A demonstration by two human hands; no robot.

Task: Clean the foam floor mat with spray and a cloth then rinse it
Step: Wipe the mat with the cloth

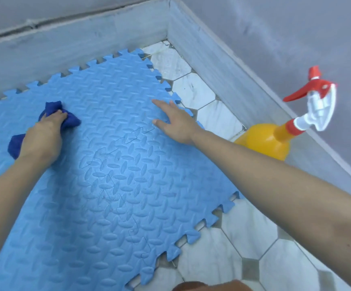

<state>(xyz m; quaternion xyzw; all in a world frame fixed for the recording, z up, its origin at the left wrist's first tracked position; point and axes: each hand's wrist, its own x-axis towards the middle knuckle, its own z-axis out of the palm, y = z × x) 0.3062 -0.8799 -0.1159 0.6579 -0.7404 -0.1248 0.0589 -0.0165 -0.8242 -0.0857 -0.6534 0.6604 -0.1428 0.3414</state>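
A light blue foam floor mat (pixel 115 185) made of interlocking tiles lies on the tiled floor. My left hand (pixel 44 137) grips a bunched dark blue cloth (pixel 69 118) and holds it down on the mat's left part. My right hand (pixel 174 120) lies flat with straight fingers on the mat near its right edge. A yellow spray bottle (pixel 269 141) with a white and red trigger head stands on the floor to the right of the mat, apart from both hands.
White hexagonal floor tiles (pixel 208 95) run along the mat's right side and front. A low grey skirting wall (pixel 86 45) borders the mat at the back and meets another wall (pixel 233 80) on the right in a corner.
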